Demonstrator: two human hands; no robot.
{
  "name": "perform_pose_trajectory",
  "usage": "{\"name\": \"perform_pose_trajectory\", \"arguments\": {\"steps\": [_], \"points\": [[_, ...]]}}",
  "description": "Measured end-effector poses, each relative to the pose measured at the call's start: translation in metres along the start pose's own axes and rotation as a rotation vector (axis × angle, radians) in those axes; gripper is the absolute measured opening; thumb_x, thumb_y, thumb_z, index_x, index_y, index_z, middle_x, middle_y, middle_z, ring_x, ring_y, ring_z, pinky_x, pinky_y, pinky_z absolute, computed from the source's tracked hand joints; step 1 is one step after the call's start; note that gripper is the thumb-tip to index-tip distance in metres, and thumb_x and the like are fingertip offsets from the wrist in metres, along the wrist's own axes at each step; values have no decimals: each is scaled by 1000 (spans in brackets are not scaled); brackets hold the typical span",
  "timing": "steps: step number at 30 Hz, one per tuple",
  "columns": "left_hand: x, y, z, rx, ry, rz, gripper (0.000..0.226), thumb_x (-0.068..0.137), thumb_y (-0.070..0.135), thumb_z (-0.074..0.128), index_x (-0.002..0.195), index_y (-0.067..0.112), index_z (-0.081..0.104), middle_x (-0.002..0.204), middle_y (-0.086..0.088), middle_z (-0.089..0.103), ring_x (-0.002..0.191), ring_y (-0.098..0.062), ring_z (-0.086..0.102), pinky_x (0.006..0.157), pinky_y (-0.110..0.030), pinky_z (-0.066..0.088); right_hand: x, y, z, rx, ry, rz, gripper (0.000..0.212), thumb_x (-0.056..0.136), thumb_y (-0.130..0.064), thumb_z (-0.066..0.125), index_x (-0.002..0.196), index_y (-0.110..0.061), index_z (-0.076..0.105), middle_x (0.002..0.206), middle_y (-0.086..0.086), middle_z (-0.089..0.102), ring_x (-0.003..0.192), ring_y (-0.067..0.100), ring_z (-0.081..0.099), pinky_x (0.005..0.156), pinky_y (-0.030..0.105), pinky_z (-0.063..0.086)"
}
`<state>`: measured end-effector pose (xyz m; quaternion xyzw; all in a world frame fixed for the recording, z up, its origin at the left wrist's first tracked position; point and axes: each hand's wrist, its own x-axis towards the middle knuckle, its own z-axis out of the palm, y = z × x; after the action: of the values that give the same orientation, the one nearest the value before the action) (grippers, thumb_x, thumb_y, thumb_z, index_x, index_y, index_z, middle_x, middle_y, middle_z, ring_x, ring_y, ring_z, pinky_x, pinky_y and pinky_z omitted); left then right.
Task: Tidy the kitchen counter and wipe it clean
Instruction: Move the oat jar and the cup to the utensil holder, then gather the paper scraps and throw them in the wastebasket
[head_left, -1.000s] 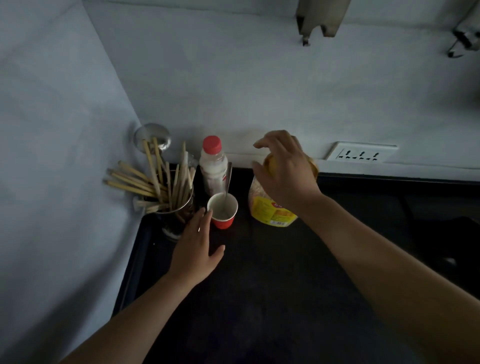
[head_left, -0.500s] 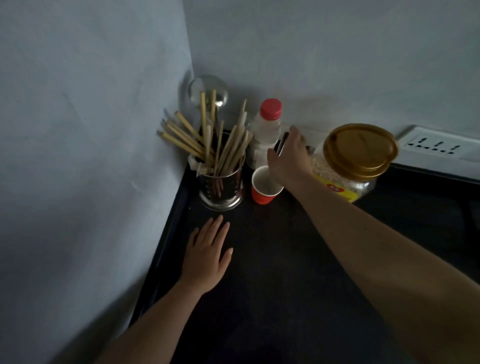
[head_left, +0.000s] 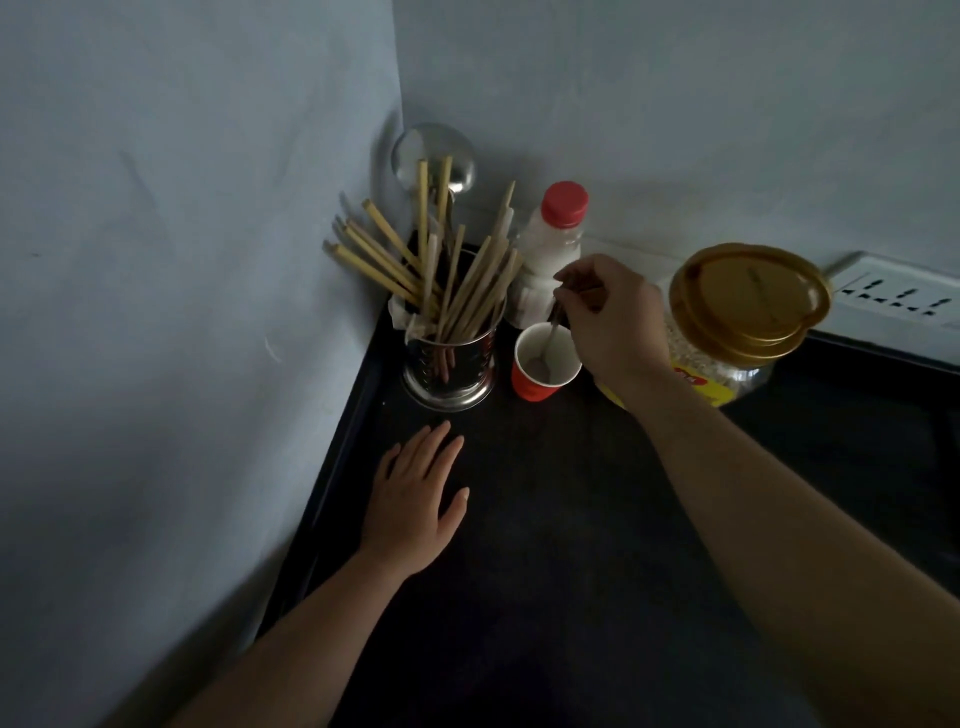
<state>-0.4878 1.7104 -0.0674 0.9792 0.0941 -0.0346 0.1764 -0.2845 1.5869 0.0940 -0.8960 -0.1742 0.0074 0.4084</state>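
Just above the red paper cup (head_left: 543, 371), the right hand (head_left: 613, 325) now pinches the spoon (head_left: 551, 335) it reached for, probably to remove it, while the left hand (head_left: 418, 501) rests flat and released on the surface (head_left: 571, 571).

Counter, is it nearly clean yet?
Not yet. The right hand pinches the spoon standing in the red cup; the left hand lies flat on the counter. The jar and bottle remain. No cloth shows, so wiping is left.
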Motion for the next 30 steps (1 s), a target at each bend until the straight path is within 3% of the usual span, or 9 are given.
{"name": "perform_pose_trajectory", "arguments": {"steps": [3,10,14,16,20,25,30], "points": [[0,2,-2,10,-10,4,58,92,48,34,144,23,30,154,-2,29,142,-18,20,113,-42,21,0,-15,-22,71,34,-61,12,84,-13,65,91,-23,64,80,-19,62,72,-10,59,65,2,43],[1,3,-12,24,-10,31,57,91,44,46,141,19,39,150,-6,36,139,-24,33,109,-42,27,10,-74,-72,250,138,-247,11,84,-9,63,93,-15,65,84,-17,63,76,-3,64,70,13,50],[-2,4,-15,19,-65,21,57,94,44,41,145,23,29,156,-1,22,144,-20,19,114,-39,21,12,-99,-78,342,156,-351,10,84,-7,61,91,-13,64,82,-13,64,77,5,66,72,21,54],[-4,4,-15,37,-81,21,57,95,44,38,147,25,24,158,1,16,145,-18,13,115,-38,19,12,-104,-68,351,143,-376,10,84,-7,61,91,-14,63,81,-14,62,75,3,65,70,19,53],[-10,5,-15,18,-80,7,55,96,42,39,146,25,25,158,0,16,145,-18,13,115,-39,18,1,-91,-27,298,41,-322,10,84,-6,62,93,-10,65,81,-12,63,74,-3,62,70,13,51],[-18,4,-11,1,-64,-10,53,95,41,39,145,26,28,157,0,19,144,-18,16,114,-37,17,-22,-46,14,159,-164,-134,9,85,-10,63,93,-13,64,92,2,68,85,13,63,80,32,55],[-20,1,-11,22,-52,4,53,95,41,41,144,24,32,156,-1,24,143,-19,21,112,-38,24,-30,-40,20,152,-128,-119,11,82,-13,65,91,-19,63,87,-7,65,82,4,60,74,21,51]]}}
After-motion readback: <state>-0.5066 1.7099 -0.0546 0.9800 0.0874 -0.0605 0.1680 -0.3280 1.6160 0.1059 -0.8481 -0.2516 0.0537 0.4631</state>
